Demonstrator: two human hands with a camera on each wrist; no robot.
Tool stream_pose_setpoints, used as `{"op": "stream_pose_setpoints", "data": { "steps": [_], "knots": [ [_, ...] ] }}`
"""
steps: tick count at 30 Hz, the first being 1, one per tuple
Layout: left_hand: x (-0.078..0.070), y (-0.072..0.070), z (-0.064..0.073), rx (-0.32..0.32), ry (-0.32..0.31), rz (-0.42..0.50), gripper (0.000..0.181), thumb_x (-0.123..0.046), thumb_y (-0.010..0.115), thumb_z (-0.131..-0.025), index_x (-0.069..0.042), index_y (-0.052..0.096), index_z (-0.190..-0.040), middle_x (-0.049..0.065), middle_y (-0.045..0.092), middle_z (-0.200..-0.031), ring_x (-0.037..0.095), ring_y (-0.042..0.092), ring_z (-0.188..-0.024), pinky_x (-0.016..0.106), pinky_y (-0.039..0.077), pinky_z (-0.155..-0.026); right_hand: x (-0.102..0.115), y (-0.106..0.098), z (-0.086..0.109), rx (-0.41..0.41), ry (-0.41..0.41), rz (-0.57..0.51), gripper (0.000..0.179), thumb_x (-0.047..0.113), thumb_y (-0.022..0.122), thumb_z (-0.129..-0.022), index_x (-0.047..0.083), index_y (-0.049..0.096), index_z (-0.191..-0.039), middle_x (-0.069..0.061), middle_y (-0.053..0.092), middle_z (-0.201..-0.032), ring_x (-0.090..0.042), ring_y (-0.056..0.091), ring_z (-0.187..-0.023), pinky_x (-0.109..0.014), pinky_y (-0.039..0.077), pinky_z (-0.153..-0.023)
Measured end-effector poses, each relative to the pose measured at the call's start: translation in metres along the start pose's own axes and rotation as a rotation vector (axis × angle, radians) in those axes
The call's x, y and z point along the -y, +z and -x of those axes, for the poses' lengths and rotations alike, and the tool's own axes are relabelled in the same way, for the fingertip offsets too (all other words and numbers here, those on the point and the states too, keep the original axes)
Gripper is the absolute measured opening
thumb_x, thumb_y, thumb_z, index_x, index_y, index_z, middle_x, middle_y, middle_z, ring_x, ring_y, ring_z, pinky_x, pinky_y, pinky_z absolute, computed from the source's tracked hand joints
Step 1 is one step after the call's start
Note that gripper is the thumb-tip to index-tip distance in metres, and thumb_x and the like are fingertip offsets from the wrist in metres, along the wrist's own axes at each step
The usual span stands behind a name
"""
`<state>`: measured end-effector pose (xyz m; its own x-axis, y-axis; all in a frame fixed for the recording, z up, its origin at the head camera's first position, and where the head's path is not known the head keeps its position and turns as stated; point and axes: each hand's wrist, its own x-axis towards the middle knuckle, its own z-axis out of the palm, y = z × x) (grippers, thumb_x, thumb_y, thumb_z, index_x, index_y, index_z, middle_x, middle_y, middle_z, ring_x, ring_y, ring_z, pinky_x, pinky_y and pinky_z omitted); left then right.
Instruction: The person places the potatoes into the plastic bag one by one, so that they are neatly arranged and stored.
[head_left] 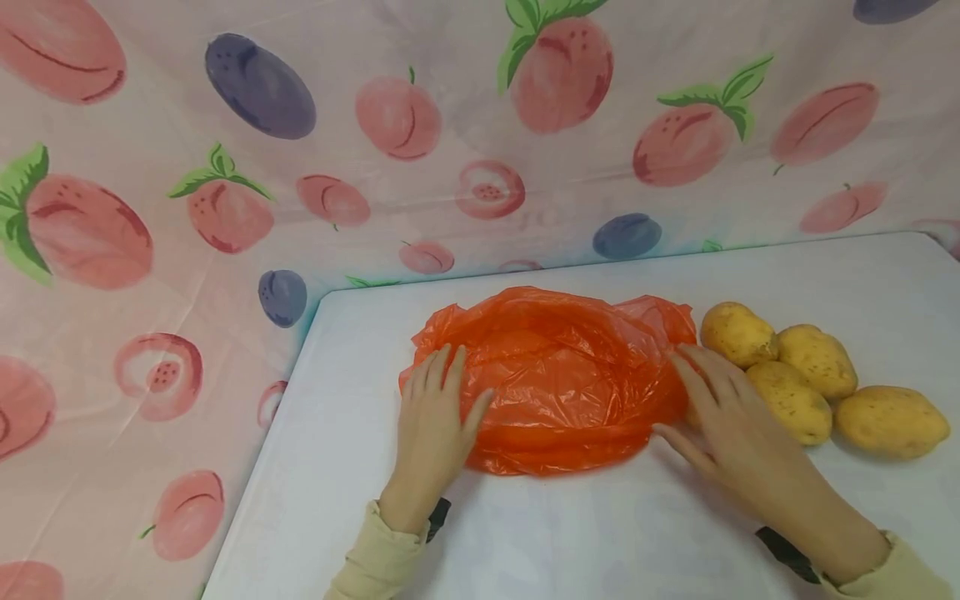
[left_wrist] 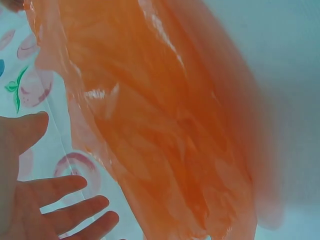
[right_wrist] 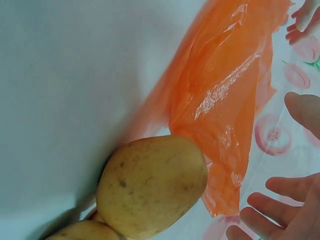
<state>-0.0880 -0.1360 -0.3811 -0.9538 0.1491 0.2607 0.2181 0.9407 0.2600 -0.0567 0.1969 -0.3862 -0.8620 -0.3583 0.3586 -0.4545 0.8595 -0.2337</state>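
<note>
A crumpled orange-red plastic bag lies spread on the white table between both hands. At the bag's left side is my left hand, its fingers extended and apart; the left wrist view shows nothing held in it. My right hand hovers by the bag's right edge with fingers spread, also holding nothing. In the right wrist view a potato sits close beside the bag, with the right fingers apart from both. Whether the left fingertips touch the bag, I cannot tell.
Several potatoes are grouped on the table to the right of the bag, partly behind the right hand. The white tabletop meets a fruit-printed cloth along its back and left edges.
</note>
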Motion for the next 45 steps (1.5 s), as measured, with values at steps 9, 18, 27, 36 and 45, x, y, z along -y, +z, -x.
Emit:
{"op": "stream_pose_setpoints", "data": {
  "steps": [9,18,27,36,45],
  "knots": [
    [0.013,-0.002,-0.005,-0.067,0.002,-0.003,0.061,-0.039,0.065,-0.095,-0.004,0.049,-0.143,0.016,0.049,-0.144,0.034,0.044,-0.132,0.052,0.036,-0.113,-0.008,-0.003,0.002,-0.048,-0.018,-0.002,0.086,0.04,0.076,-0.085,0.0,0.036,-0.15,-0.021,0.04,-0.149,-0.042,0.041,-0.131,-0.059,0.038,-0.108],
    [0.025,0.0,-0.009,-0.088,-0.02,0.005,0.057,-0.032,0.069,-0.094,-0.004,0.052,-0.141,0.016,0.052,-0.14,0.034,0.046,-0.129,0.051,0.037,-0.112,-0.011,-0.006,0.005,-0.014,0.024,-0.003,0.087,0.036,0.079,-0.083,0.002,0.035,-0.15,-0.025,0.042,-0.146,-0.045,0.046,-0.125,-0.066,0.047,-0.092],
    [0.036,-0.001,-0.012,-0.114,-0.024,0.018,0.052,-0.025,0.067,-0.095,-0.002,0.052,-0.139,0.018,0.054,-0.137,0.035,0.048,-0.127,0.051,0.038,-0.111,-0.016,-0.005,0.008,-0.013,0.056,0.02,0.086,0.036,0.078,-0.083,0.002,0.036,-0.15,-0.022,0.043,-0.146,-0.043,0.045,-0.127,-0.064,0.045,-0.095],
    [0.044,0.0,-0.017,-0.091,-0.086,0.049,0.049,-0.024,0.065,-0.096,-0.002,0.053,-0.138,0.018,0.055,-0.136,0.035,0.049,-0.127,0.051,0.04,-0.109,-0.021,-0.002,0.01,-0.01,0.063,0.022,0.083,0.035,0.077,-0.084,-0.001,0.037,-0.148,-0.024,0.043,-0.144,-0.043,0.045,-0.125,-0.064,0.045,-0.095],
    [0.052,0.001,-0.022,-0.085,-0.115,0.059,0.052,-0.025,0.068,-0.094,-0.003,0.052,-0.138,0.018,0.058,-0.13,0.035,0.056,-0.116,0.05,0.048,-0.099,-0.025,0.001,0.01,0.004,0.07,0.04,0.083,0.034,0.079,-0.081,-0.004,0.04,-0.144,-0.024,0.044,-0.141,-0.043,0.045,-0.123,-0.063,0.047,-0.092]
  ]
}}
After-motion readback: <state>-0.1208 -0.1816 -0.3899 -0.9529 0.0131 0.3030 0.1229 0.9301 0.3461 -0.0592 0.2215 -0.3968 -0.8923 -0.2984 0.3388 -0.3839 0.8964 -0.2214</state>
